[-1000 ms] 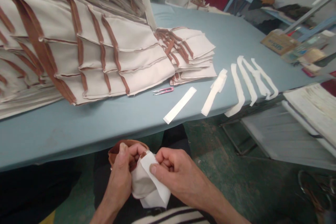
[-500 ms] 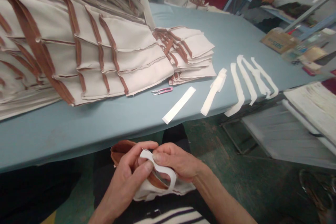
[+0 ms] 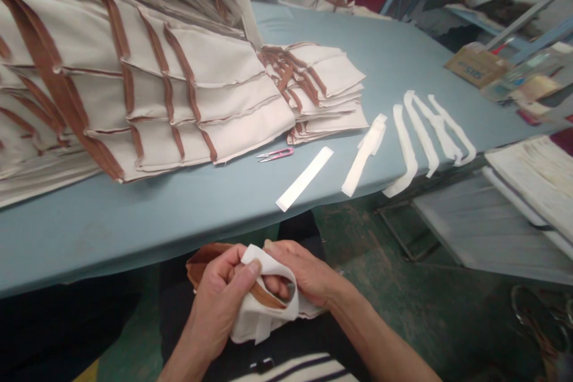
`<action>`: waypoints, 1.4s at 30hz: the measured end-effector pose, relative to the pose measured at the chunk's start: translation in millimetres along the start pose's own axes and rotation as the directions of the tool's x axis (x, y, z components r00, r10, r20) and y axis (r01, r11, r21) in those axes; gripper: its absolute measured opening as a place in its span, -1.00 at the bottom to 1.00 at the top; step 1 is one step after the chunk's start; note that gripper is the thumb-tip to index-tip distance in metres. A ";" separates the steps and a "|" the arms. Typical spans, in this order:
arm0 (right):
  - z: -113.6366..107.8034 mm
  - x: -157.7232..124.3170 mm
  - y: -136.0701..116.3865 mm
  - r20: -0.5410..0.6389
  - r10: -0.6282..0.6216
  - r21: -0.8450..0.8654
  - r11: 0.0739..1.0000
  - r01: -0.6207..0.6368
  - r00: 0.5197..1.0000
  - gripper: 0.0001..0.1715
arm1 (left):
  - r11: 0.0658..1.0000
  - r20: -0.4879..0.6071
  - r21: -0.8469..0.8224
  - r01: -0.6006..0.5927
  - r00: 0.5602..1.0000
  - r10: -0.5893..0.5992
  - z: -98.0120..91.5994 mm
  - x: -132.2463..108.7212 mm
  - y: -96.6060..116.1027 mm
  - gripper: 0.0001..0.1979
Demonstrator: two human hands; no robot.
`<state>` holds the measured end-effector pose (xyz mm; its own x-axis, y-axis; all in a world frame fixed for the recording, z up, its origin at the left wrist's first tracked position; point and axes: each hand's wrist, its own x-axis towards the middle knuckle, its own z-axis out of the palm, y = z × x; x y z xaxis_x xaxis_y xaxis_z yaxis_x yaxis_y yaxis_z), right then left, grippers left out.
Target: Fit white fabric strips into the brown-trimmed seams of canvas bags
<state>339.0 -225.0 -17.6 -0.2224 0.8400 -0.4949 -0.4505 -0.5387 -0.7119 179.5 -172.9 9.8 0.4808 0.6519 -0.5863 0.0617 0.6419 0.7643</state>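
Observation:
Above my lap, my left hand [image 3: 219,301] and my right hand [image 3: 299,271] both pinch a folded white cloth strip [image 3: 264,319]. It wraps around the edge of a cream fabric piece [image 3: 308,310] bound in brown trim [image 3: 208,262]. My left thumb presses the strip's top fold, and my right fingers hold it from the other side. My fingers hide part of the brown edge. Both hands are well below the table edge. The nearest loose item is a white strip [image 3: 304,179] on the table.
A blue table [image 3: 134,227] holds tall stacks of brown-trimmed canvas pieces [image 3: 179,89], pink thread snips [image 3: 275,154] and several white strips [image 3: 405,149]. A cardboard box [image 3: 477,65] stands beyond. A pale stack [image 3: 532,185] sits at right, above a green floor [image 3: 380,250].
The white strip was an open loop and is now bunched into a fold against my left thumb. My right hand has shifted slightly to the right, and the view has tilted a little.

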 end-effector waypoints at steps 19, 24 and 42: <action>22.6 -25.4 -23.6 -0.190 -0.239 -0.573 0.815 0.090 0.952 -0.58 | 0.970 -0.012 0.216 -0.108 0.994 0.113 -13.2 1.4 -9.2 -0.48; 20.8 -31.8 -16.4 -0.193 -0.397 -0.520 0.817 0.250 0.897 -0.56 | 0.872 -0.228 0.414 -0.260 0.898 0.376 -12.9 3.0 -12.0 -0.38; 28.8 -22.6 44.5 -0.153 -0.491 -0.432 0.813 0.389 0.858 -0.56 | 0.906 -0.215 0.343 -0.248 0.918 0.332 -22.4 17.2 -38.7 -0.17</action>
<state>299.1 -266.1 -23.8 0.1625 0.9751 -0.1508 -0.0791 -0.1395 -0.9871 165.8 -177.4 -35.8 0.2738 0.8989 -0.3420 0.2371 0.2815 0.9298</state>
